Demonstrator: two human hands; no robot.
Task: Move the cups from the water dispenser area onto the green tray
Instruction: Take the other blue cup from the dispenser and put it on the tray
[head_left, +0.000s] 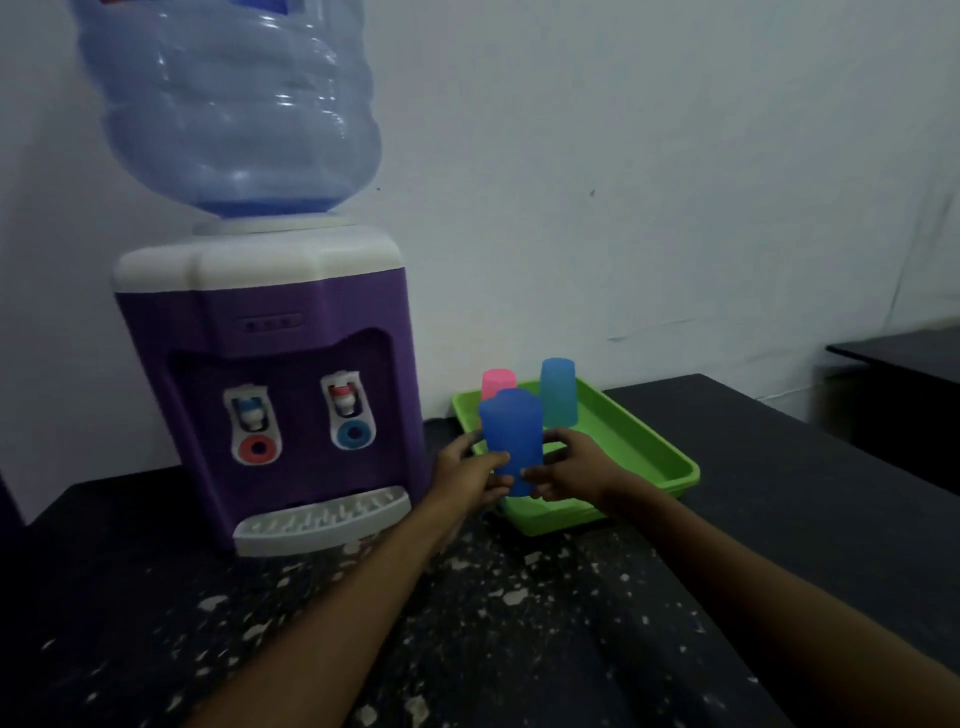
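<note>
Cup (510, 441) between both hands (470, 470).

An inverted dark blue plastic cup (510, 441), held between both grips, above the shallow green plastic tray (649, 441); inverted pink (497, 382) and light blue cups (558, 392) stand beyond.

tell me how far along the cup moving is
Two upside-down cups already stand on the green tray: a pink cup and a light blue cup. In hand: the left hand and right hand both grip a dark blue cup, upside down over the tray's near left corner, not yet set down. No other cups show by the water dispenser.
</note>
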